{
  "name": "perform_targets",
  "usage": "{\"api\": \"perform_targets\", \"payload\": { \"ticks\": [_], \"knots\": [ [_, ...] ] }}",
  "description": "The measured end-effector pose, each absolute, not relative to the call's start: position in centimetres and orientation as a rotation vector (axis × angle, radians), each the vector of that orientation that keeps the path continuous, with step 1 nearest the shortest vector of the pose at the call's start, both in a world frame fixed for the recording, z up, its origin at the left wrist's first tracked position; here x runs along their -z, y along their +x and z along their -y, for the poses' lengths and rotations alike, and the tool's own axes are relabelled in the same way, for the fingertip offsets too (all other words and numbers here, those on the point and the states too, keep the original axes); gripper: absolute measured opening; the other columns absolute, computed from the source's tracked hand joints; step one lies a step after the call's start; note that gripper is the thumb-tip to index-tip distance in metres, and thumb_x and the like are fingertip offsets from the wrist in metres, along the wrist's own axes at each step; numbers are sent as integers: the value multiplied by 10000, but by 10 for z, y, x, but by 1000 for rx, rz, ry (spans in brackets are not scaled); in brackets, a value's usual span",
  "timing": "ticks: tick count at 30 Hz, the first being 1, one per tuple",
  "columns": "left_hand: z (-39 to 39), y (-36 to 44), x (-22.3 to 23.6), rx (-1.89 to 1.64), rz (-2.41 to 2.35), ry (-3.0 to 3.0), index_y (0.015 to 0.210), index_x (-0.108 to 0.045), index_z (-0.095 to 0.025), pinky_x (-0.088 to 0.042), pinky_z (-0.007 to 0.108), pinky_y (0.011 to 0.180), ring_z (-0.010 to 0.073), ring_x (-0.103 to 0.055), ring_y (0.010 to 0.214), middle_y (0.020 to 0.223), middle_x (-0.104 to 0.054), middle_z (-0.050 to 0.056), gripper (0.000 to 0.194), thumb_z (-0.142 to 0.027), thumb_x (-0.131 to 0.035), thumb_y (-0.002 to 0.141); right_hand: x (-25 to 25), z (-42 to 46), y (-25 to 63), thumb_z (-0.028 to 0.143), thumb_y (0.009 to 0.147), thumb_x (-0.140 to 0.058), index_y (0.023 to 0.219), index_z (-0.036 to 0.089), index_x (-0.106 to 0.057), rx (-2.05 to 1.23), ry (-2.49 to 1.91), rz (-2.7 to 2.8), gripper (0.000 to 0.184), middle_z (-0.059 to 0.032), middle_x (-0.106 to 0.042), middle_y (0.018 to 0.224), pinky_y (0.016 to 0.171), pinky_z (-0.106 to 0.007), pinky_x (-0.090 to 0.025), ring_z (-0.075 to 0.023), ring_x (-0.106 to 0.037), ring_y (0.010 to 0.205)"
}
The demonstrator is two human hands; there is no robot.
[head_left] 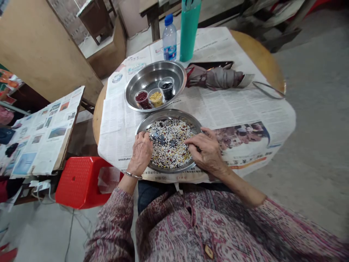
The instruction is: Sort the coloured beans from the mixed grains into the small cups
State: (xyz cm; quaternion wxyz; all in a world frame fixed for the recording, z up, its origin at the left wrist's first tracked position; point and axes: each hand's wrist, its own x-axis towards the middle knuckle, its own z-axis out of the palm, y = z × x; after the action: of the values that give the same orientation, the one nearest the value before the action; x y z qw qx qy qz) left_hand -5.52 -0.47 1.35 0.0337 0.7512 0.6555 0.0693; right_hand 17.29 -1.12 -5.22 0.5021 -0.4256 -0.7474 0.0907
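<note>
In front of me sits a shallow steel basin [195,125] holding white grains mixed with yellow, dark red and black beans [171,143]. My left hand [142,151] has its fingers curled over the basin's left rim. From the right, my right hand [207,150] reaches over the opposite rim, index finger stretched out onto the grains and thumb apart from it. Behind stands a larger steel basin [131,78] with three clear cups inside: a cup of red beans [142,99], a cup of yellow beans [156,98] and a cup of black beans [167,88].
Newspaper [245,109] covers the round table [263,54]. At the back are a water bottle [169,40] and a green bottle [189,32]; a folded umbrella [218,77] lies by a dark tray [226,64]. A red stool [79,182] stands at the left.
</note>
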Motion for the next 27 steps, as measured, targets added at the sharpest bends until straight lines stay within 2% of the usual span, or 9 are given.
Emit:
{"api": "perform_targets", "payload": {
  "ticks": [3,5,8,14,18,22,24,27],
  "knots": [
    [-5,-50,-7,-274,-1933,2281,1104,-603,-139,-507,389,984,220,-594,1057,1109,-622,104,200,-102,-613,908,52,11,173,102,825,-525,812,249,-654,-228,-1030,1804,196,31,-703,723,1072,-478,-414,-159,-624,673],
    [-7,-44,-5,-287,-1836,2258,1025,-629,-139,-513,342,948,184,-614,972,1022,-646,79,166,-42,-581,899,53,10,173,103,826,-526,814,252,-653,-223,-1030,1808,196,32,-701,722,1068,-475,-414,-159,-621,669],
    [-3,-33,-6,-301,-1648,2277,948,-641,-153,-519,297,907,150,-627,899,922,-667,42,213,18,-535,876,53,10,173,100,833,-525,826,250,-657,-208,-1021,1810,200,26,-701,731,1062,-470,-417,-162,-622,673],
    [0,-18,-10,-417,-1359,2432,982,-623,-194,-503,333,981,153,-623,1000,1000,-679,22,227,-12,-520,895,54,11,173,103,826,-526,820,256,-670,-225,-1043,1801,209,28,-693,714,1062,-476,-419,-166,-621,675],
    [-18,-11,-5,-416,-1322,2498,934,-614,-166,-513,271,859,137,-601,909,943,-633,34,245,20,-458,901,53,10,173,105,825,-522,814,253,-652,-224,-1038,1807,198,33,-684,712,1062,-469,-415,-163,-608,671],
    [-28,-6,-2,-344,-1249,2540,953,-619,-170,-518,283,838,143,-600,879,921,-638,25,225,-25,-447,945,51,10,172,93,825,-522,809,253,-639,-200,-1024,1807,198,30,-673,708,1057,-461,-419,-170,-608,679],
    [-28,-5,-4,-312,-1225,2573,1002,-628,-173,-526,308,879,152,-609,922,962,-653,34,235,-53,-427,976,51,10,172,84,816,-523,808,255,-641,-201,-1023,1799,207,29,-674,709,1055,-465,-423,-175,-606,677],
    [-30,-3,-9,-246,-1130,2706,1116,-645,-191,-485,392,1034,197,-575,1160,1183,-663,65,240,-107,-454,997,51,9,172,75,801,-528,813,258,-645,-204,-1022,1789,217,28,-675,709,1052,-467,-429,-179,-604,678]
  ]
}}
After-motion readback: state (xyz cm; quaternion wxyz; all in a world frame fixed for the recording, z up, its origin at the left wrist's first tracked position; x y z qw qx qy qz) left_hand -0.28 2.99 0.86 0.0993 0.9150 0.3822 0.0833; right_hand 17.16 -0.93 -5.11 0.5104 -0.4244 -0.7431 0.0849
